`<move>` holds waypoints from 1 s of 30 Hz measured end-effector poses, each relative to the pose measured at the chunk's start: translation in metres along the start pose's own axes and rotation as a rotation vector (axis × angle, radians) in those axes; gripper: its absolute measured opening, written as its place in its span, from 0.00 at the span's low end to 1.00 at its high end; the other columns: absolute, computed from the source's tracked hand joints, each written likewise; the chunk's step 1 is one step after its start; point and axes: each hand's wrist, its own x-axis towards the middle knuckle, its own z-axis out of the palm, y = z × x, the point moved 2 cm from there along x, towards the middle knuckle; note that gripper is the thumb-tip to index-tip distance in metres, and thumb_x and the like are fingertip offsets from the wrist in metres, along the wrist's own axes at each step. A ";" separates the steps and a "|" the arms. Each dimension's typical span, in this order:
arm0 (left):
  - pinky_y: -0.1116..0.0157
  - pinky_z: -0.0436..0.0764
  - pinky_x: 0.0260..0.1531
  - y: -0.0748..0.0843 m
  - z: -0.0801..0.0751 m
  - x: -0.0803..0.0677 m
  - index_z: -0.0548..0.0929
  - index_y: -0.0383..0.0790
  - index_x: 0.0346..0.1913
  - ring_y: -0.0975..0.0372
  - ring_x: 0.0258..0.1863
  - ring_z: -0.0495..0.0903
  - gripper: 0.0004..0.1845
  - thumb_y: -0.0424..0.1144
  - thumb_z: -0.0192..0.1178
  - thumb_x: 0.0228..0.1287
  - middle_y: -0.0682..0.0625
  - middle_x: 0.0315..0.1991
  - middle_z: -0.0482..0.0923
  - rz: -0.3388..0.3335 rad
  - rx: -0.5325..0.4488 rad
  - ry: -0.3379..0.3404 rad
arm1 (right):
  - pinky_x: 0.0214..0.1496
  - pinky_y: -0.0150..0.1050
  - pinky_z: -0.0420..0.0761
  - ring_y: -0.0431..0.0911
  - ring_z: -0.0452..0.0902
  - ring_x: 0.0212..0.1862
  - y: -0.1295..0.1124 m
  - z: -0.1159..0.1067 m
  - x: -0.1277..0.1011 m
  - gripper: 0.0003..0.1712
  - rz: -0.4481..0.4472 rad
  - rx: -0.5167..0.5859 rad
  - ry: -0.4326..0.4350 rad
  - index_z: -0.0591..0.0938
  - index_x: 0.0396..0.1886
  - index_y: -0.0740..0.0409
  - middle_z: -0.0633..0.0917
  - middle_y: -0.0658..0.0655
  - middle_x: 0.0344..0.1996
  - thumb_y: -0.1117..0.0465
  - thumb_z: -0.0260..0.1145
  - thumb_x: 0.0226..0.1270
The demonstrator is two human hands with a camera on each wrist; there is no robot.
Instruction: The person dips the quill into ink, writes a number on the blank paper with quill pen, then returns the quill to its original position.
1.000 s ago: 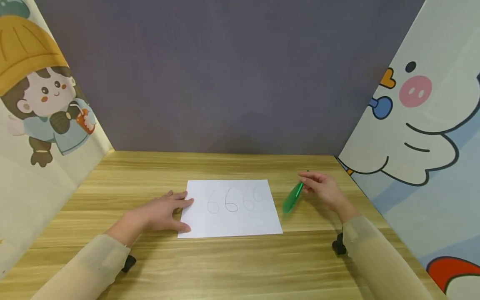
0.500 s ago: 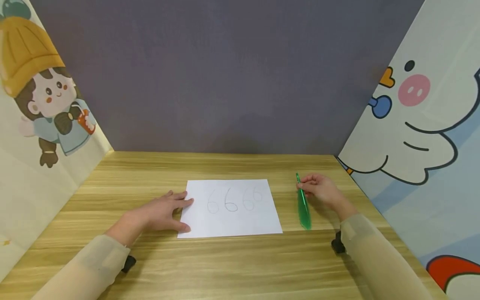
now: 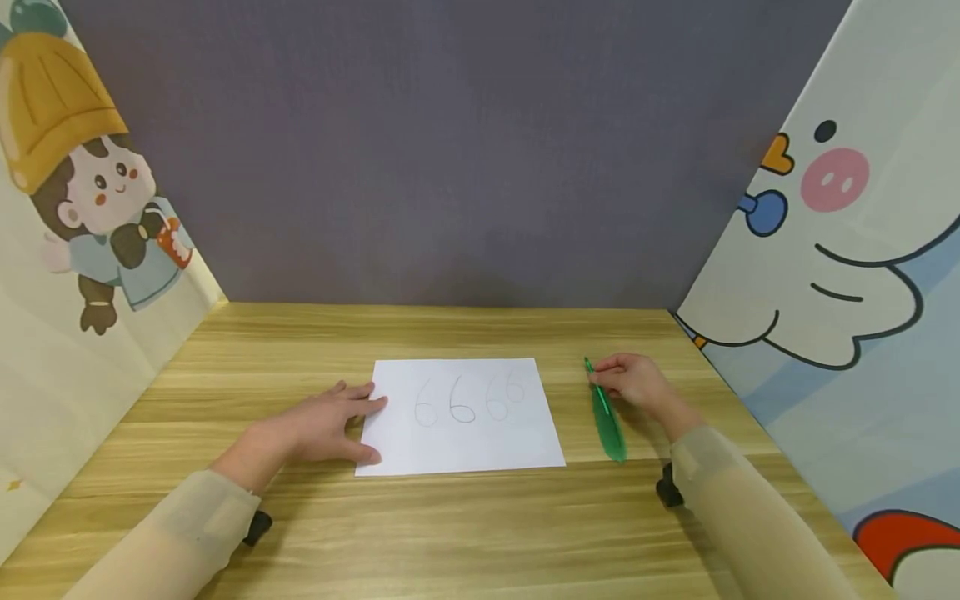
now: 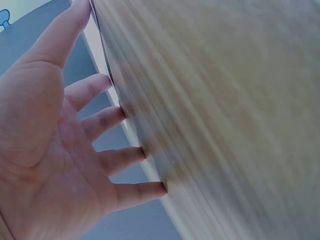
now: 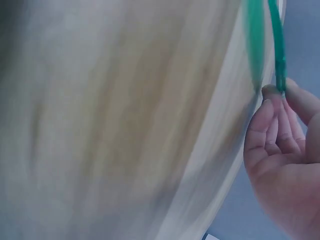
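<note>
Both wrist views blurred; faint pencilled 6s on white paper sheet [image 3: 461, 417] hard to read. My right hand [image 3: 633, 385] pinches green feather-shaped pen [image 3: 606, 417] lying on wooden table [image 3: 450, 525], right of sheet. My left hand [image 3: 322, 425] flat, fingers straight on sheet's left edge. Since earlier: pen swung down onto table; left hand unmoved.
</note>
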 end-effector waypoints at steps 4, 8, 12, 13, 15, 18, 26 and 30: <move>0.23 0.57 0.78 0.000 0.000 0.001 0.71 0.47 0.84 0.25 0.85 0.51 0.53 0.68 0.76 0.62 0.37 0.88 0.57 -0.005 0.002 0.000 | 0.43 0.34 0.88 0.41 0.86 0.40 0.000 0.002 0.001 0.24 0.003 0.003 -0.010 0.83 0.64 0.72 0.94 0.63 0.49 0.57 0.72 0.80; 0.23 0.56 0.79 0.000 -0.001 0.000 0.71 0.46 0.84 0.25 0.85 0.50 0.53 0.68 0.76 0.62 0.37 0.88 0.57 -0.004 0.002 -0.002 | 0.43 0.33 0.88 0.41 0.86 0.39 -0.001 0.004 0.003 0.24 0.004 -0.023 -0.008 0.83 0.64 0.71 0.93 0.62 0.48 0.58 0.72 0.79; 0.23 0.55 0.78 0.001 -0.002 0.000 0.71 0.46 0.84 0.24 0.84 0.50 0.52 0.67 0.76 0.63 0.36 0.88 0.57 -0.001 0.000 -0.004 | 0.43 0.32 0.89 0.41 0.86 0.39 -0.003 0.006 0.003 0.22 0.008 -0.057 0.000 0.85 0.63 0.69 0.93 0.60 0.47 0.58 0.72 0.79; 0.23 0.55 0.78 0.001 -0.003 0.000 0.71 0.45 0.84 0.24 0.84 0.50 0.52 0.67 0.76 0.63 0.36 0.88 0.57 0.000 0.000 -0.004 | 0.43 0.32 0.89 0.41 0.86 0.39 -0.004 0.006 0.003 0.22 0.008 -0.062 -0.001 0.85 0.63 0.69 0.93 0.60 0.47 0.58 0.73 0.79; 0.22 0.55 0.78 0.001 -0.003 0.000 0.71 0.45 0.84 0.24 0.84 0.50 0.52 0.67 0.76 0.63 0.36 0.88 0.57 0.000 0.000 -0.006 | 0.44 0.33 0.89 0.41 0.86 0.40 -0.005 0.007 0.002 0.22 0.008 -0.068 -0.006 0.85 0.62 0.69 0.93 0.61 0.47 0.58 0.72 0.79; 0.22 0.55 0.78 0.001 -0.003 0.000 0.71 0.45 0.84 0.24 0.84 0.50 0.52 0.67 0.76 0.63 0.36 0.88 0.57 -0.003 -0.001 -0.008 | 0.43 0.34 0.89 0.42 0.86 0.40 -0.008 0.009 0.001 0.21 0.006 -0.077 -0.012 0.85 0.62 0.69 0.93 0.61 0.46 0.59 0.72 0.80; 0.23 0.56 0.78 0.002 -0.005 0.000 0.71 0.46 0.84 0.24 0.85 0.50 0.53 0.67 0.76 0.63 0.36 0.88 0.57 -0.008 0.000 -0.009 | 0.41 0.34 0.88 0.44 0.85 0.39 -0.011 0.010 -0.001 0.18 -0.006 -0.116 -0.009 0.86 0.59 0.68 0.92 0.59 0.43 0.59 0.71 0.80; 0.23 0.56 0.78 0.003 -0.006 0.000 0.71 0.46 0.84 0.25 0.85 0.50 0.53 0.67 0.76 0.62 0.36 0.88 0.57 -0.005 -0.006 -0.002 | 0.41 0.34 0.88 0.44 0.86 0.39 -0.010 0.010 0.001 0.19 -0.004 -0.124 -0.012 0.86 0.60 0.68 0.92 0.59 0.43 0.58 0.71 0.80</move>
